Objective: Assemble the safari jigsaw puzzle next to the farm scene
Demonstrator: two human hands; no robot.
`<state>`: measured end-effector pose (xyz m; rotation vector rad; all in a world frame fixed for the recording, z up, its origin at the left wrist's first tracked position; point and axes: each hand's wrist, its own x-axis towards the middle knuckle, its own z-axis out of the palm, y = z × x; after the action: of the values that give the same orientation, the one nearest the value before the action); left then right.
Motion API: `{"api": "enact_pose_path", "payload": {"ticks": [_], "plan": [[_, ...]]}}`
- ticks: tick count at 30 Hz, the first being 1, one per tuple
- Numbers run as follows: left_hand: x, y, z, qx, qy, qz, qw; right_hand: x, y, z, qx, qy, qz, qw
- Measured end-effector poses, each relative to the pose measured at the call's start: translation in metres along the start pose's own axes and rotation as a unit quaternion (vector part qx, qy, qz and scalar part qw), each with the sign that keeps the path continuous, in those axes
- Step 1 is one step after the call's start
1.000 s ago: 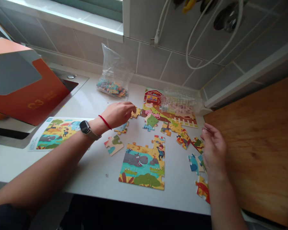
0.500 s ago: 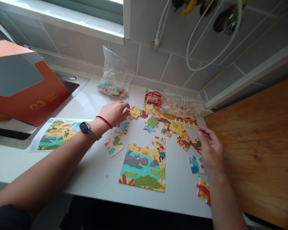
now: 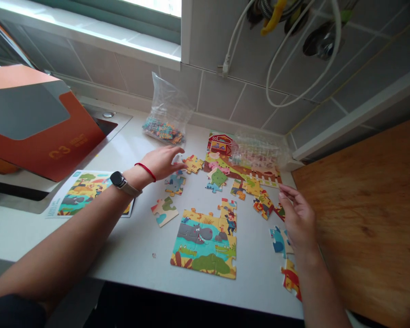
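Note:
My left hand (image 3: 162, 161), with a watch and a red string on its wrist, lies over the white counter (image 3: 130, 255) with fingers stretched out, holding nothing. It hovers just left of a yellow loose puzzle piece (image 3: 193, 163) and above a blue one (image 3: 175, 184). My right hand (image 3: 299, 218) rests edge-on, fingers loosely extended, beside several loose pieces near the counter's right side, among them a red-orange piece (image 3: 263, 204) and a blue piece (image 3: 276, 240). A partly joined hippo puzzle (image 3: 205, 243) lies in front of me.
A farm puzzle (image 3: 225, 157) lies at the back under a clear plastic bag (image 3: 259, 150). Another bag of pieces (image 3: 166, 123) leans on the tiled wall. A reference picture (image 3: 85, 191) and an orange box (image 3: 37, 123) sit left. A wooden board (image 3: 365, 214) lies right.
My left hand has let go of the yellow piece, drawn back to the left and spread its fingers. My right hand has shifted slightly left and forward.

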<state>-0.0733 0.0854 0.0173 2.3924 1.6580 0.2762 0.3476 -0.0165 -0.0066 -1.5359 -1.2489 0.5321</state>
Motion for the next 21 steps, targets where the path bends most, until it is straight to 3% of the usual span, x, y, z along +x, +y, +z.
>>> {"api": "enact_pose_path", "payload": {"ticks": [3, 5, 9, 21], "plan": [[0.004, 0.009, 0.013, -0.023, 0.000, 0.107, 0.994, -0.001, -0.004, 0.002, 0.007, -0.005, -0.007, 1.000], [0.006, 0.012, 0.022, -0.031, 0.006, 0.134, 0.991, -0.002, -0.005, 0.002, 0.007, -0.007, -0.010, 1.000], [0.008, 0.013, 0.030, -0.052, 0.001, 0.154, 0.987, -0.002, -0.005, 0.001, 0.005, -0.012, -0.016, 1.000], [0.008, 0.010, 0.017, -0.078, 0.003, 0.171, 0.982, -0.003, -0.016, 0.001, -0.022, -0.018, -0.042, 0.999]]}}
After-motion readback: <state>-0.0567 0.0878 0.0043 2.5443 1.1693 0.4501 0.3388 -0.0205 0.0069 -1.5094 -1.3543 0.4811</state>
